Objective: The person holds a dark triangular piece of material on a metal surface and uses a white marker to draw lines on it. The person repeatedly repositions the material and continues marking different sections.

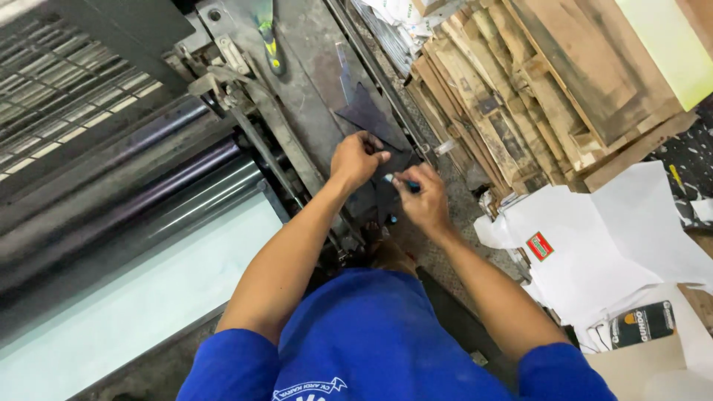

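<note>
the person's blue shirt [371,334] fills the near edge, both bare forearms reaching away from it. the right hand [425,199] is closed around a small pen-like tool [397,180] with a pale blue tip; the tip pokes out between thumb and forefinger, pointing left toward the other hand, and most of the shaft is hidden in the fist. just beside it, the left hand [358,158] is curled, fingertips pinched on the edge of a dark flat sheet [371,115], whether it truly grips or only presses, i cannot tell. the sheet is thin, dull grey-black, angular, lying on the machine's grimy metal side plate [312,67]. left of the hands run dark glossy rollers [134,193]. to the right lie white papers [594,238], and beyond them stacked wooden pallets [535,82].
</note>
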